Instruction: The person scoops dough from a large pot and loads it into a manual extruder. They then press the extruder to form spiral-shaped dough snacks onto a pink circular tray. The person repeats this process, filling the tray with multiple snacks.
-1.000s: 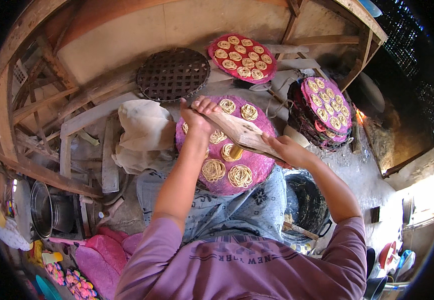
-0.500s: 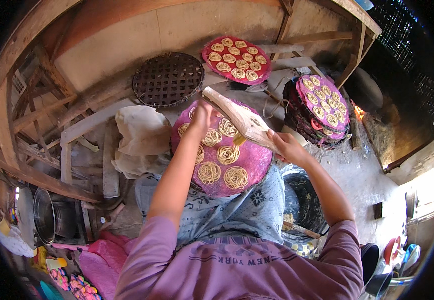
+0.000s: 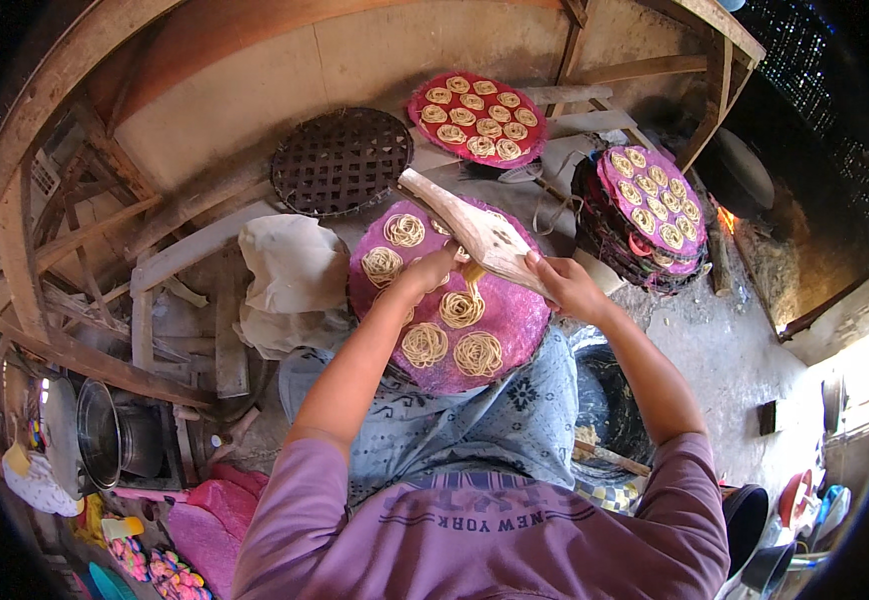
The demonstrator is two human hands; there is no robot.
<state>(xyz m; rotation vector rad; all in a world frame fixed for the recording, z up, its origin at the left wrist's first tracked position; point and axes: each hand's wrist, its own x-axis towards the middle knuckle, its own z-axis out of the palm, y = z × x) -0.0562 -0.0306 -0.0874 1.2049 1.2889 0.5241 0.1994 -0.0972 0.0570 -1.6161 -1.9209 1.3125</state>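
Observation:
My right hand (image 3: 567, 287) grips the lower right end of a pale wooden board (image 3: 485, 238), held slanting over a round pink cloth-covered tray (image 3: 517, 325) on my lap. Yellowish noodle strands (image 3: 472, 276) hang from the board's underside to a noodle coil (image 3: 462, 309) on the tray. Close beside those strands is my left hand (image 3: 431, 270), its fingers curled and closed under the board's edge. The fingertips are partly hidden, so what they pinch cannot be made out. Several coiled noodle nests (image 3: 424, 345) lie on the pink cloth.
Beyond the tray are a dark woven tray (image 3: 342, 160) and a red cloth-covered tray (image 3: 477, 118) bearing noodle nests. Stacked trays (image 3: 652, 205) stand at right, near a fire (image 3: 726, 219). A dark basin (image 3: 610, 385) sits by my right knee, a pale sack (image 3: 292, 270) at left.
My left hand has come down from the board's upper end toward me, to the hanging strands. My right hand still holds the board at about the same slant. The view has shifted slightly.

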